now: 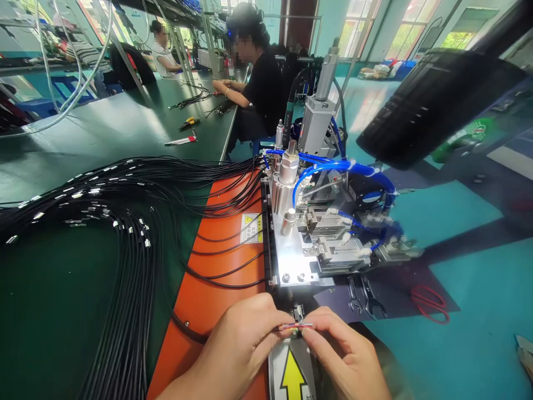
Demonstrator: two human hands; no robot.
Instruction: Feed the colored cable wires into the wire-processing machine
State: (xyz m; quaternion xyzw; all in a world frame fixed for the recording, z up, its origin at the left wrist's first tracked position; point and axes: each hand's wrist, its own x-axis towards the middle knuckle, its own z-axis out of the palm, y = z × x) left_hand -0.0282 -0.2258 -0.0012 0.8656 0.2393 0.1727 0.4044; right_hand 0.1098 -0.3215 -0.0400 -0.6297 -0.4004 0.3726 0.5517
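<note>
My left fingers (270,315) and right fingers (321,329) pinch fine coloured wires (295,326) at six o'clock; a slackening pinch could let them splay near the pneumatic crimping jig (308,239).

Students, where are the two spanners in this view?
The two spanners lie low in the head view, just above the right hand, below the machine's metal plate, left of a red loop.

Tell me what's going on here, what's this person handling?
A person's left hand and right hand pinch fine coloured wires between them, just in front of a pneumatic fixture with blue air lines. An orange panel lies beside it, and a large bundle of black cables lies to the left. A co-worker works farther along the bench.
</note>
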